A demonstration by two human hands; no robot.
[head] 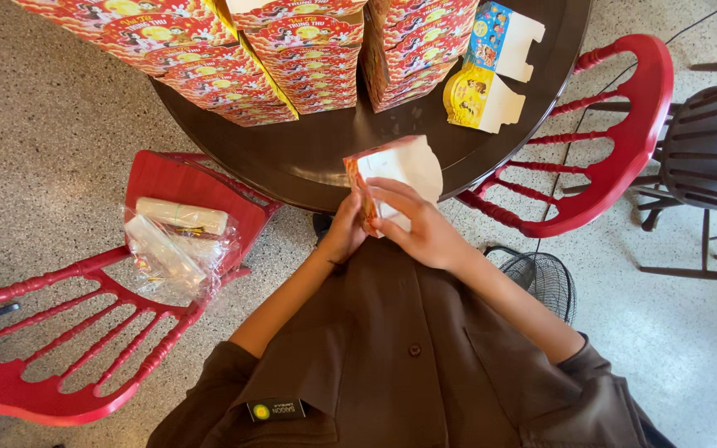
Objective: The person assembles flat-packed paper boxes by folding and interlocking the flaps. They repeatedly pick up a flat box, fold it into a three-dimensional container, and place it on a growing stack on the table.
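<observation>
Both hands hold one carton just over the near edge of the round dark worktop. The carton is a half-folded paper box, white inside and red-orange outside. The left hand is closed on its lower left side, and the right hand grips it from the right, with the fingers laid across the white face.

On the far side of the worktop stand three stacks of flat red cartons, close to each other. Near the far right edge lie two more flat cartons, a blue one and a yellow one, touching each other.

A red chair stands on the left of the worktop, and a clear plastic bag with a pale roll lies on its seat. Another red chair stands on the right. A small fan is on the floor beside the right arm.
</observation>
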